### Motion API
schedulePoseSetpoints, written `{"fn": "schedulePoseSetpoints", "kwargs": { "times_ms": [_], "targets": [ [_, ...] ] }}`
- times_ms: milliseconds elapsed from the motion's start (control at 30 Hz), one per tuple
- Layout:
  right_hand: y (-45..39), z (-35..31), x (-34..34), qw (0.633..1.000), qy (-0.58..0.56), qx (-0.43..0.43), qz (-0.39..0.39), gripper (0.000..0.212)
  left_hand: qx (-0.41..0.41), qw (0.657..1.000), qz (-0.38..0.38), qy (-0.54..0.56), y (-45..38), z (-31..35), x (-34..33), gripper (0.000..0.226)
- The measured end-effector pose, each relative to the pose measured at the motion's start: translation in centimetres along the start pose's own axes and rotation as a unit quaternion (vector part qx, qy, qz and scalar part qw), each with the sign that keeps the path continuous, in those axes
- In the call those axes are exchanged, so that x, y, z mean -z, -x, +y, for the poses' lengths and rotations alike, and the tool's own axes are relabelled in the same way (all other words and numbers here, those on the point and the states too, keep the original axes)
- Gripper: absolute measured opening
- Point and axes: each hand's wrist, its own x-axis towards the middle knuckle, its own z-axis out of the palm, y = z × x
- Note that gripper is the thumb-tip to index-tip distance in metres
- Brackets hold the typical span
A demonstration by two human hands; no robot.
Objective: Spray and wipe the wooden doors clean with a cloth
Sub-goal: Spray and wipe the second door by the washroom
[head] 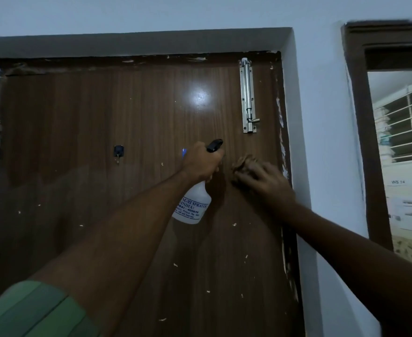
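Observation:
A dark brown wooden door point(102, 117) with white paint specks fills the view. My left hand point(201, 161) grips the neck of a white spray bottle point(192, 205) with a black nozzle, held against the door's right half. Just to its right, my right hand point(265, 181) presses a crumpled brown cloth point(245, 162) flat on the door near its right edge. The cloth is partly hidden under my fingers.
A steel tower bolt point(248, 96) is mounted high on the door's right side. A small black hook point(118, 151) hangs mid-door. Pale blue wall point(321, 117) surrounds the frame. At the far right is another dark door frame point(360, 117) with a barred window beyond it.

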Motion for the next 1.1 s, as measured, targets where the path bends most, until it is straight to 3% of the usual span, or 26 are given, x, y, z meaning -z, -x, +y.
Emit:
{"fn": "schedulePoseSetpoints", "kwargs": {
  "times_ms": [67,100,133,200,233,300,367,467,500,533,633,700,767,867,900,967,1033,1100],
  "targets": [
    [1.8,1.2,0.1,0.983,0.029,0.173,-0.045,0.035,-0.004,1.000,-0.010,0.001,0.4,0.0,-0.7,0.031],
    [1.4,2.0,0.3,0.979,0.036,0.191,-0.055,0.035,-0.009,1.000,-0.015,-0.005,0.6,0.1,-1.0,0.029],
    [0.6,2.6,0.3,0.986,0.043,0.156,-0.048,0.035,-0.010,1.000,-0.020,-0.007,0.8,0.0,-1.2,0.027],
    [-1.2,2.6,0.1,0.998,0.036,-0.058,0.010,0.033,0.000,1.000,-0.016,0.002,0.9,-0.3,-1.7,0.027],
    [-1.8,1.9,-0.1,0.983,0.014,-0.179,0.039,0.035,0.005,1.000,-0.010,0.006,1.0,-0.5,-1.8,0.028],
    [-1.7,-0.2,-0.8,0.956,-0.005,-0.288,0.063,0.040,0.009,1.000,-0.005,-0.004,1.5,-0.7,-1.8,0.026],
    [0.3,-1.9,-1.2,0.963,0.001,-0.268,0.043,0.039,0.007,1.000,-0.018,-0.010,2.0,-1.2,-1.9,0.024],
    [2.9,-1.9,-0.6,0.996,0.031,-0.084,0.001,0.033,0.004,0.999,-0.014,-0.031,2.1,-1.9,-1.6,0.025],
    [2.6,-0.9,-0.2,0.997,0.031,-0.062,-0.019,0.033,0.005,0.999,-0.016,-0.034,2.1,-2.0,-1.7,0.026],
    [1.8,-0.1,0.3,0.996,0.017,-0.082,-0.034,0.034,0.006,0.999,-0.018,-0.037,2.1,-2.0,-1.8,0.027],
    [-0.7,0.7,1.1,0.968,-0.035,-0.249,-0.012,0.044,0.009,0.998,-0.024,-0.050,2.4,-2.2,-2.2,0.028],
    [-0.2,-0.9,1.3,0.957,-0.044,-0.287,0.006,0.050,0.004,0.997,-0.037,-0.066,3.1,-2.8,-2.3,0.027],
    [2.5,-3.4,0.7,0.972,-0.036,-0.230,-0.001,0.045,0.003,0.995,-0.055,-0.081,4.2,-3.6,-2.1,0.023],
    [5.8,-5.6,-0.8,0.997,-0.043,-0.041,-0.040,0.044,0.020,0.993,-0.075,-0.089,5.8,-4.8,-1.1,0.020],
    [5.5,-5.6,-1.0,0.997,-0.058,-0.039,-0.040,0.048,0.024,0.993,-0.071,-0.092,6.0,-5.2,-0.6,0.020],
    [2.9,-5.9,-1.1,0.986,-0.088,-0.141,-0.003,0.055,0.030,0.994,-0.050,-0.093,6.0,-5.8,0.8,0.023],
    [-0.6,-6.8,-1.3,0.963,-0.107,-0.244,0.038,0.047,0.034,0.995,-0.024,-0.094,5.9,-6.3,2.4,0.026],
    [-3.6,-8.1,-1.9,0.962,-0.103,-0.248,0.045,0.040,0.030,0.995,-0.002,-0.100,6.0,-6.7,3.9,0.028]
  ]
}}
